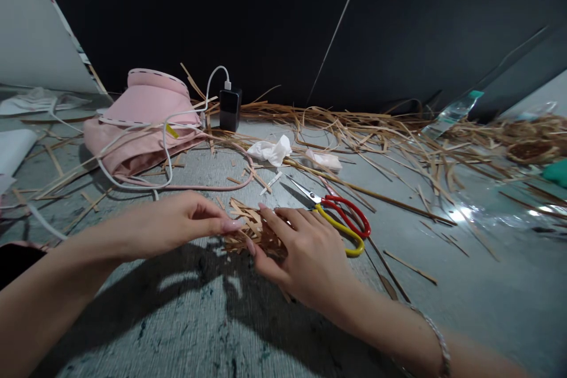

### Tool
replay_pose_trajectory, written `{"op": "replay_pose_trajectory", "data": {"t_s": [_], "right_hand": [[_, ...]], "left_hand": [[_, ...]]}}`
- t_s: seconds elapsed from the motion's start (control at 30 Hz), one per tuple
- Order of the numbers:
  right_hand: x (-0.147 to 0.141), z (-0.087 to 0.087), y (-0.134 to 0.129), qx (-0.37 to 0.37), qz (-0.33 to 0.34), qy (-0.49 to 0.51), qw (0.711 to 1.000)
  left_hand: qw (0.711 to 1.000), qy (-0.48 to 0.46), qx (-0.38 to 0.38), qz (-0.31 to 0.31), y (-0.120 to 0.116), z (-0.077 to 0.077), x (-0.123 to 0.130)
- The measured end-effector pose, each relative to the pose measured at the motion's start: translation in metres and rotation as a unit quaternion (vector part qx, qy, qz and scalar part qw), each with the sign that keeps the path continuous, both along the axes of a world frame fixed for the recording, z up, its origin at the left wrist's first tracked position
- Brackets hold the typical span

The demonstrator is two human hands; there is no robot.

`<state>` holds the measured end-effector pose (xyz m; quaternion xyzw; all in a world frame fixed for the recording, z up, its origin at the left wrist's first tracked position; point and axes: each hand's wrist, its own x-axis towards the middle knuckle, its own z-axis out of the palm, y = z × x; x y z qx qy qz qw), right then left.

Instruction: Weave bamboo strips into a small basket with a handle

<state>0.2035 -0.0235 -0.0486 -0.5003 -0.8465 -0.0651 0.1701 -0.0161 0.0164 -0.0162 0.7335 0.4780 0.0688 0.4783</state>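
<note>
Near the middle lies a small woven piece of flat brown strips (248, 221), with loose strip ends fanning out on its left. My left hand (195, 221) pinches one of these strip ends between thumb and fingertips at the piece's left edge. From the right, my right hand (305, 248) grips the woven piece, thumb on the near side and fingers across the top; much of the weave is hidden beneath it. Just beyond my right hand lie scissors (343, 221) with one red and one yellow handle, blades slightly apart and pointing away to the left.
A pink sun visor (150, 100) with a white cable stands back left, beside a black power bank (230, 109). Crumpled tissue (271, 150) and a long brown stick (372, 192) lie beyond the scissors. Loose strips (354, 124) line the dark wall; a plastic bottle (454, 115) leans at right.
</note>
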Motion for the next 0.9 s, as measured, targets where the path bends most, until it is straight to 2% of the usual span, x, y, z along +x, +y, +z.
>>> {"op": "replay_pose_trajectory", "data": {"t_s": [0.2, 0.4, 0.57, 0.9], "right_hand": [[-0.001, 0.001, -0.001, -0.009, -0.007, 0.003, 1.000], [0.000, 0.002, 0.000, -0.020, -0.010, 0.003, 1.000], [0.001, 0.001, 0.002, -0.018, -0.013, 0.005, 1.000], [0.000, 0.005, 0.000, -0.042, -0.019, 0.010, 0.999]], "left_hand": [[0.999, -0.024, 0.027, 0.007, -0.002, 0.003, 0.004], [0.999, -0.043, -0.026, 0.017, -0.001, 0.001, 0.006], [0.992, -0.101, -0.068, 0.046, 0.000, -0.006, 0.010], [0.976, -0.180, -0.094, 0.083, -0.005, -0.011, 0.014]]}}
